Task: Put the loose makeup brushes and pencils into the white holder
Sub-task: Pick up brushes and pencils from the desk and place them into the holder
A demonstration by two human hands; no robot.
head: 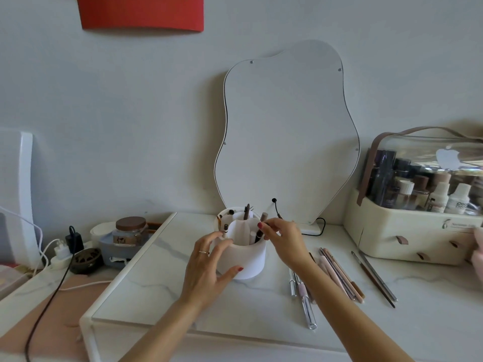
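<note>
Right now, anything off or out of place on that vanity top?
Nothing spilled or damaged. The white holder stands upright, left hand steadying it, right hand pinching a dark pencil at its rim. Still out of place: loose pencils, silver tubes and two thin brushes lying on the tabletop to its right.

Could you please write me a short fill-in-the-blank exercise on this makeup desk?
1. The left hand steadies the white ____ on the desk.
2. The right hand pinches a dark pencil that stands ____ the holder.
3. The loose pencils lie on the desk to the ____ of the holder.
4. Behind the holder stands a wavy-edged ____.

Missing words: holder; in; right; mirror
</note>
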